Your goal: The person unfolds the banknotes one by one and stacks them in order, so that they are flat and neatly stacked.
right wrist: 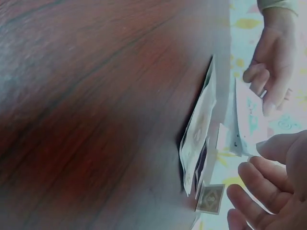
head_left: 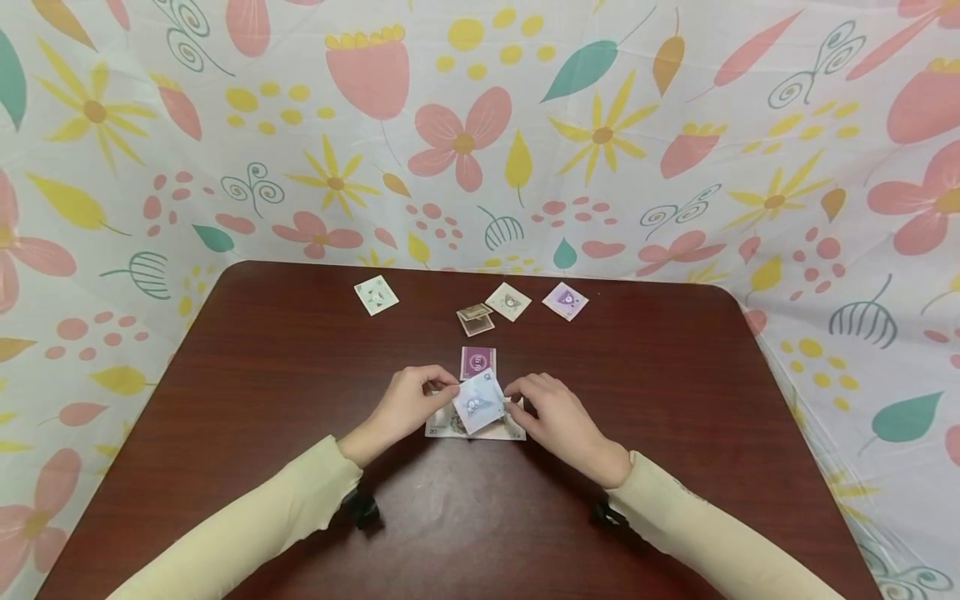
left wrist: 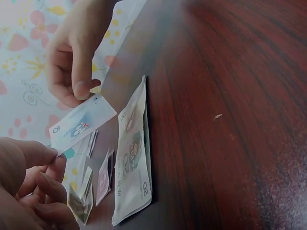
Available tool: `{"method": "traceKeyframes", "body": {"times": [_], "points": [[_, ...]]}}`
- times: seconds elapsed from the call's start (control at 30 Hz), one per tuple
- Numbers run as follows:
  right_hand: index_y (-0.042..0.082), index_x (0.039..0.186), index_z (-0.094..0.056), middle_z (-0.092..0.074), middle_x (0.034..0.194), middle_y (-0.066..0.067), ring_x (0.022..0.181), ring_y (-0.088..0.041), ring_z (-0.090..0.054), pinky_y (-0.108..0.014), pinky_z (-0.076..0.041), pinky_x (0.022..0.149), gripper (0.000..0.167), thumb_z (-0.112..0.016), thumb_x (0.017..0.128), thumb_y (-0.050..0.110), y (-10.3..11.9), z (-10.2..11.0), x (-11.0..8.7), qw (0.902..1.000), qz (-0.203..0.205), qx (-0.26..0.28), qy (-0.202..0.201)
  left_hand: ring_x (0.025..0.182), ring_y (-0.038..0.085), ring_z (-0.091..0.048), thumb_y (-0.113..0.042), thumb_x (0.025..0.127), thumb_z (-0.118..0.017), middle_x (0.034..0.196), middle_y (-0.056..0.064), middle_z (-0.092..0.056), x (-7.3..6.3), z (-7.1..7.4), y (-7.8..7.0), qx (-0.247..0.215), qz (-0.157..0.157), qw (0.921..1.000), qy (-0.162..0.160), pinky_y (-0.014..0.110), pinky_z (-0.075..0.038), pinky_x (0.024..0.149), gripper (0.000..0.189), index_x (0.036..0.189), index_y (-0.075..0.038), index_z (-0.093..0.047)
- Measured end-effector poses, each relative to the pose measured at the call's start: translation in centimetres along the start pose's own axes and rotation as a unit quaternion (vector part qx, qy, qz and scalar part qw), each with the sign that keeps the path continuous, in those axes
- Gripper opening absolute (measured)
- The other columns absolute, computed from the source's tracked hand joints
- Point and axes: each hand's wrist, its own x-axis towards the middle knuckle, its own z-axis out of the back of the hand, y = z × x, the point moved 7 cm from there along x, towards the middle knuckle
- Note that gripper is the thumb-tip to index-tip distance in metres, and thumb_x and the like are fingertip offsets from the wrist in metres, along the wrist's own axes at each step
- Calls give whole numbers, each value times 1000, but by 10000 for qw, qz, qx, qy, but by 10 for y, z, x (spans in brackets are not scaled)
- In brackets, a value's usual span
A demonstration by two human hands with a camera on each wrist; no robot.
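Both hands hold a light blue folded paper note (head_left: 480,402) with a small cartoon figure, raised and tilted over the table. My left hand (head_left: 416,404) pinches its left corner between thumb and fingers. At the opposite corner are the thumb and index fingertip of my right hand (head_left: 558,421), with the corner between them in the right wrist view (right wrist: 288,177). Beneath it lies a pale, wider banknote (left wrist: 132,163), marked 50 and slightly puffed along its fold. A purple folded note (head_left: 477,360) sits just behind, partly covered by the light blue one.
Farther back on the dark wooden table (head_left: 300,358) lie a pale green note (head_left: 377,295), a brown half-open folded note (head_left: 476,320), a cream note (head_left: 508,301) and a lilac note (head_left: 566,301). A flower-patterned cloth (head_left: 465,217) hangs behind the table and along its sides.
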Motion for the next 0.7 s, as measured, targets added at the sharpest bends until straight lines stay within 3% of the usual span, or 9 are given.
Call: {"method": "traceKeyframes", "body": {"times": [0.2, 0.47, 0.57, 0.7], "points": [[15, 94, -70, -63, 85, 6, 78, -20, -63, -28, -50, 69, 10, -78, 92, 9, 0, 1, 3, 9977, -357, 573, 49, 64, 8, -54, -13, 93, -76, 85, 0, -76, -2, -2, -1, -2, 79, 9999, 72, 24, -45, 61, 5, 95, -11, -80], [11, 97, -70, -70, 85, 5, 78, -8, -65, -28, -54, 70, 9, -77, 93, 7, -2, -1, 5, 9933, -621, 968, 69, 63, 7, -53, -12, 93, -76, 85, -1, -75, -2, -4, -4, -32, -4, 9999, 102, 24, -44, 60, 4, 95, -11, -79], [10, 97, -70, -72, 84, 4, 76, -8, -64, -28, -53, 69, 9, -76, 93, 5, -2, 2, 6, 9915, -587, 1162, -25, 63, 7, -53, -13, 94, -76, 86, -1, -75, -2, -2, -6, -50, -137, 9998, 139, 23, -44, 60, 3, 96, -12, -79], [11, 97, -70, -71, 84, 5, 75, -7, -61, -28, -52, 67, 10, -75, 94, 3, -1, 7, 5, 9900, -540, 1300, -125, 64, 6, -54, -10, 93, -77, 89, 1, -76, 0, 1, -9, -176, -535, 9982, 208, 23, -46, 61, 8, 101, -9, -78]]}}
